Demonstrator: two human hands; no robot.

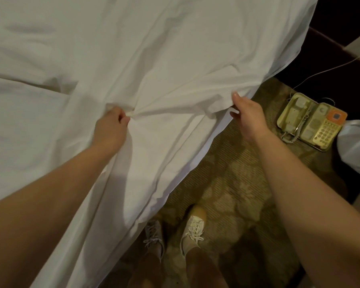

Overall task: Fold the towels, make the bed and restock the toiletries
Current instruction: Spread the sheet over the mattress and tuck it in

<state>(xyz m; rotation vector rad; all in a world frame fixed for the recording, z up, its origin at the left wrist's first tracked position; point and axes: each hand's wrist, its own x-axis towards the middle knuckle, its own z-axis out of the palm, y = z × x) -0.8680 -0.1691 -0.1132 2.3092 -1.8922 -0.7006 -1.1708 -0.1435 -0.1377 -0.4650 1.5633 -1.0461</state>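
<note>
Left hand (112,121) fingers curl tight around a bunched fold of the white sheet (164,59), while the right hand (247,113) pinches its edge where it hangs off the bed's side. The sheet lies wrinkled across the bed, so bed-making looks midway; no towels or toiletries show.

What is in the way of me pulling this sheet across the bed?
Nothing visible. The left hand and right hand already grip the sheet; only white bedding lies ahead. The telephone sits on the carpet, apart from it.

Dim, warm light; soft focus; wide-angle bending at edges.
</note>
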